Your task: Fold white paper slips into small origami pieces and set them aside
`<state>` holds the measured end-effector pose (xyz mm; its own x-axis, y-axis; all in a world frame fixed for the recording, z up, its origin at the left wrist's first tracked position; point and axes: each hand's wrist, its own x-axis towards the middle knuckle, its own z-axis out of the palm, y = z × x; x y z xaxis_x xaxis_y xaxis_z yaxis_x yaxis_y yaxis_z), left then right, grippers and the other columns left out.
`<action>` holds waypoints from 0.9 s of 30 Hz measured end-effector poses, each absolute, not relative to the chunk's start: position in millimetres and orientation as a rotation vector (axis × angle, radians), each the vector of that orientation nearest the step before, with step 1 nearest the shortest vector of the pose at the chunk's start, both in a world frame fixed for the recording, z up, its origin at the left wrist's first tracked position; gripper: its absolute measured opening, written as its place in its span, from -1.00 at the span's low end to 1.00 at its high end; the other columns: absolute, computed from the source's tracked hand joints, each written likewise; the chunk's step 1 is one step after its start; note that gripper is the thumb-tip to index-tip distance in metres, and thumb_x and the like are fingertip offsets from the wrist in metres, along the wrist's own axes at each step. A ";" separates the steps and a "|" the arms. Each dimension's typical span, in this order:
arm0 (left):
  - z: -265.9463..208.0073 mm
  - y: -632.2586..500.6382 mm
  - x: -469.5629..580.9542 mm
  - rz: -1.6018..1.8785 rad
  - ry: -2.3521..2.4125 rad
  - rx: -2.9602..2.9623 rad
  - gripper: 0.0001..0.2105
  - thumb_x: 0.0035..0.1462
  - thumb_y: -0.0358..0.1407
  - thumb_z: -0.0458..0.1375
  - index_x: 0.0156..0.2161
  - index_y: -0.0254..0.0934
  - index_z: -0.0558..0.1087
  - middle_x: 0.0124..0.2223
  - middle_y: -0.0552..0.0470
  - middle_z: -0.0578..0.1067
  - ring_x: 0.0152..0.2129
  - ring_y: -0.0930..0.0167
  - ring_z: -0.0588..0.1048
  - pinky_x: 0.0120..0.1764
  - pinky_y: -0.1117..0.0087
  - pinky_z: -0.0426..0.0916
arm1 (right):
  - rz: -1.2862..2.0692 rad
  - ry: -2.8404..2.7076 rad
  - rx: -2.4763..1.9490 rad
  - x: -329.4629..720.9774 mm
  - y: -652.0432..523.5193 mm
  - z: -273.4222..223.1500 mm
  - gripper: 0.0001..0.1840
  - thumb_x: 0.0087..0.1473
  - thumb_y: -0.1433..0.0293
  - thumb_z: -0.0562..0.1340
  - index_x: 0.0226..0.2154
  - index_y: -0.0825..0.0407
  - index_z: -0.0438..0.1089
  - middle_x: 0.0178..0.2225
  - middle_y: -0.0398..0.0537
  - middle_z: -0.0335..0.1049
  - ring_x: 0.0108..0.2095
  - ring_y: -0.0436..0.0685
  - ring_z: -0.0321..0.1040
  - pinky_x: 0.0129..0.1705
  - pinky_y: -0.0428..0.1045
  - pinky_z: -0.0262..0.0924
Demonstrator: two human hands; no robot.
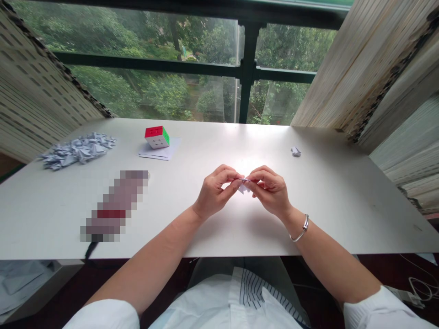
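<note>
Between my two hands, above the middle of the white table, is a small piece of folded white paper (243, 187). My left hand (218, 188) pinches it from the left with thumb and forefinger. From the other side my right hand (270, 188) grips it the same way, and the fingertips of both hands nearly meet. Part of the paper hangs below the fingertips; the rest is hidden by them, so its full shape cannot be made out.
A pile of folded paper pieces (80, 150) lies at the back left of the table (329, 224). A puzzle cube (157, 137) stands on white paper sheets (161, 154). One folded piece (295, 151) lies at back right. A pixelated object (116, 208) with a black strap is front left.
</note>
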<state>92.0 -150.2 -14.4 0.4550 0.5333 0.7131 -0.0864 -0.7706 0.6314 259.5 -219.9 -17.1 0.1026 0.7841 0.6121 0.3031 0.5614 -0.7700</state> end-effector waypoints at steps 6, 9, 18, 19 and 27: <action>-15.5 -153.5 94.4 1.351 0.408 2.164 -0.97 0.19 -0.39 0.16 -0.26 -0.28 0.46 -0.32 0.02 0.45 -0.39 0.48 0.46 -0.36 0.47 0.40 | 0.559 -1.424 -0.955 257.2 -219.8 -18.8 -0.92 0.09 0.38 0.33 -0.39 0.04 0.45 -0.38 -0.12 0.30 -0.49 -0.06 0.32 -0.62 -0.12 0.33; -15.0 -156.0 94.5 1.377 0.416 2.171 -0.94 0.20 -0.40 0.15 -0.24 -0.28 0.47 -0.31 0.00 0.47 -0.37 0.46 0.47 -0.32 0.44 0.41 | 0.606 -1.411 -0.936 257.2 -219.7 -18.8 -0.92 0.09 0.37 0.33 -0.39 0.03 0.44 -0.37 -0.12 0.29 -0.49 -0.06 0.32 -0.62 -0.12 0.35; -21.1 -161.1 97.8 1.423 0.415 2.099 -0.92 0.24 -0.42 0.11 -0.22 -0.25 0.44 -0.21 -0.02 0.49 -0.16 0.38 0.55 -0.21 0.39 0.47 | 0.646 -1.382 -0.908 254.9 -220.0 -20.4 -0.88 0.08 0.32 0.33 -0.40 0.01 0.42 -0.36 -0.15 0.26 -0.46 -0.05 0.32 -0.58 -0.12 0.41; -21.7 -161.0 97.9 1.431 0.416 2.103 -0.92 0.23 -0.43 0.11 -0.23 -0.25 0.44 -0.21 -0.02 0.49 -0.17 0.38 0.55 -0.20 0.39 0.47 | 0.628 -1.390 -0.916 255.0 -220.3 -20.3 -0.88 0.08 0.32 0.33 -0.39 0.01 0.42 -0.37 -0.15 0.27 -0.45 -0.05 0.33 -0.57 -0.12 0.41; -23.3 -156.6 93.9 1.478 0.408 2.092 -0.88 0.19 -0.41 0.18 -0.18 -0.22 0.51 -0.25 -0.01 0.52 -0.33 0.45 0.54 -0.29 0.44 0.48 | 0.478 -1.569 -0.983 262.2 -221.0 -17.4 -0.92 0.13 0.37 0.29 -0.27 0.01 0.45 -0.31 -0.08 0.36 -0.39 -0.01 0.39 -0.52 -0.09 0.41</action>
